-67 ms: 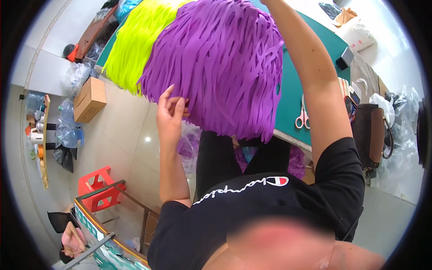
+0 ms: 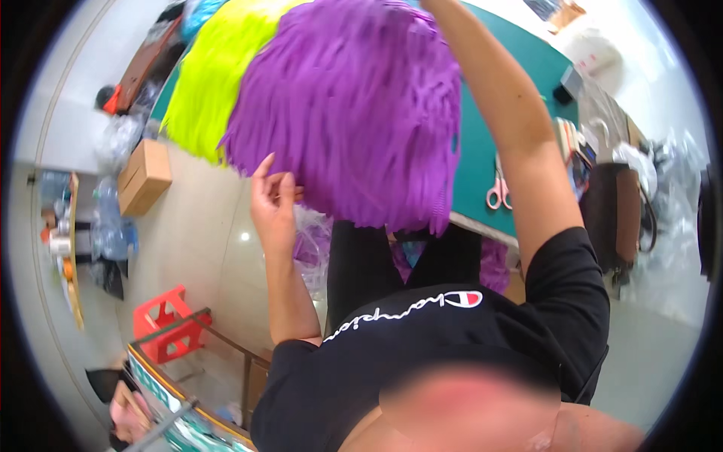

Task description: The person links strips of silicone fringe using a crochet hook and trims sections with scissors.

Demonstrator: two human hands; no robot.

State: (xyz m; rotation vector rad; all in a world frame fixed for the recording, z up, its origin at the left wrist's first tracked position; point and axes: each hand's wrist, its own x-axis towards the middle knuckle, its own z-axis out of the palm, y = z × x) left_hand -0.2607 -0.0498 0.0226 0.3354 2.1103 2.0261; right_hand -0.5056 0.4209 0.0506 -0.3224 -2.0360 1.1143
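A thick bundle of purple fringe strips hangs over the near edge of a green-topped table, and a neon-yellow fringe bundle lies beside it on the left. At the purple bundle's lower left edge is my left hand. Its index finger and thumb point up and stand apart, while the other fingers curl at the strip ends; no strip is seen gripped. My right forearm reaches across the table to the top of the purple bundle. The right hand itself lies past the upper edge of the picture.
Pink-handled scissors lie on the table near my right forearm. A brown bag stands to the right, by clear plastic. On the left are a cardboard box, a red stool and a glass-topped counter; another person sits beyond it.
The whole view has shifted slightly. My left hand has moved a little left and down against the fringe. My right arm still reaches to the bundle's top.
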